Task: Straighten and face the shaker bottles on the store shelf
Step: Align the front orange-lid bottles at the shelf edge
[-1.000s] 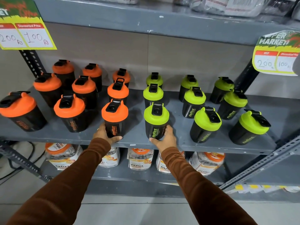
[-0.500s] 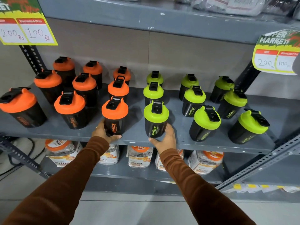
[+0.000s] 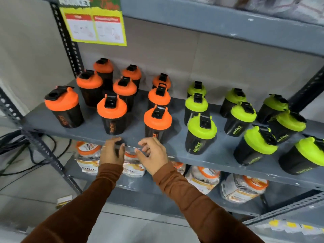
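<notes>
On the grey shelf [image 3: 43, 122], the orange-lidded shaker bottles fill the left half. The far-left orange shaker [image 3: 64, 107] stands apart from its neighbours, its black flip cap turned off to the left. Just right of it, the front orange shaker [image 3: 113, 114] shows its logo forward, with more orange ones in loose rows behind.

The left hand [image 3: 112, 152] hovers at the shelf's front lip just below that bottle, fingers curled and slack, gripping nothing. The right hand [image 3: 152, 154] floats beside it, fingers spread, also empty, close under the next orange shaker [image 3: 157, 124] without clearly touching it.

Further right, the front green shaker [image 3: 200, 134] faces forward. Beyond it the green-lidded bottles [image 3: 256, 146] look skewed, caps and logos angled to the right.

These look like empty plastic cups: light, rigid and smooth-sided, so likely to slide or tip if nudged high up. The dark body, low down and below the lid, seems the safest place to hold, with fingers wrapped round to twist the logo forward. The flip cap looks a poor handle.
</notes>
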### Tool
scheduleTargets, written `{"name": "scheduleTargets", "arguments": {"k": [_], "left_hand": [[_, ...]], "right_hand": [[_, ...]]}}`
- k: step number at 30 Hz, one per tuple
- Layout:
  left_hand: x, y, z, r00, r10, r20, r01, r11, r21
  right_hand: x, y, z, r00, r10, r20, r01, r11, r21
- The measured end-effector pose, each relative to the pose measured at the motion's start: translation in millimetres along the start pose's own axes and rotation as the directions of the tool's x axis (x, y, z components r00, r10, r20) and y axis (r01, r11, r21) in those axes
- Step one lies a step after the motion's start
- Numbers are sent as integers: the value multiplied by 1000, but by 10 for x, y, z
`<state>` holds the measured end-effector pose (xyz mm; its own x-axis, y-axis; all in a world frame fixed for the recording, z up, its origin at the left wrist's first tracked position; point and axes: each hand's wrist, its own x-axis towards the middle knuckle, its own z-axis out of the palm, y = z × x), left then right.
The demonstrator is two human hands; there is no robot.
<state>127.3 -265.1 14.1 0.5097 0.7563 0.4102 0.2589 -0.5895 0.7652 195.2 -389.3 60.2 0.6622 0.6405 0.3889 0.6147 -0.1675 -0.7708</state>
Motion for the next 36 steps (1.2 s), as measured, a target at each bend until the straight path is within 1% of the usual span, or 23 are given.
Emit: {"name": "scheduleTargets", "arguments": {"k": [2, 4, 6, 8, 10, 13, 15, 17, 19, 22, 25, 33, 36], "left_hand": [[184, -174, -200, 995, -7, -95, 9, 1000, 20], [368, -375, -400, 986, -17, -165, 28, 997, 66], [538, -570, -594, 974, -58, -217, 71, 996, 51], [699, -760, -771, 960, -138, -245, 139, 990, -12], [874, -931, -915, 958, -187, -219, 182, 982, -42], [1117, -1162, -1047, 968, -218, -128, 216, 976, -25], [1240, -1272, -1091, 973, -229, -16, 228, 973, -30], [1344, -1329, -1108, 973, -209, 99, 218, 972, -89], [1433, -1350, -1111, 973, -169, 158, 189, 975, -120], [1512, -1375, -1097, 970, -148, 192, 163, 984, -65], [1542, -1424, -1069, 962, -153, 228, 173, 982, -73], [1531, -1433, -1064, 964, -111, 240, 122, 992, -32], [1520, -1411, -1081, 957, -113, 267, 133, 990, -57]], "right_hand": [[174, -84, 269, 995, 58, 81, -61, 997, 37], [330, -141, 560, 980, 173, 102, -184, 977, 112], [467, -169, 808, 953, 299, 54, -304, 933, 192], [584, -153, 980, 917, 399, 5, -389, 889, 243], [693, -125, 1088, 895, 445, -9, -425, 862, 277], [841, -119, 1184, 888, 457, -43, -422, 850, 316], [905, -121, 1233, 885, 458, -82, -425, 867, 259], [933, -125, 1273, 873, 473, -119, -445, 872, 201], [940, -124, 1308, 858, 491, -153, -467, 868, 168], [934, -129, 1333, 843, 495, -210, -479, 869, 128], [930, -137, 1326, 828, 500, -255, -489, 866, 110], [906, -177, 1291, 812, 516, -273, -509, 855, 101], [883, -185, 1284, 808, 522, -273, -520, 850, 87]]}}
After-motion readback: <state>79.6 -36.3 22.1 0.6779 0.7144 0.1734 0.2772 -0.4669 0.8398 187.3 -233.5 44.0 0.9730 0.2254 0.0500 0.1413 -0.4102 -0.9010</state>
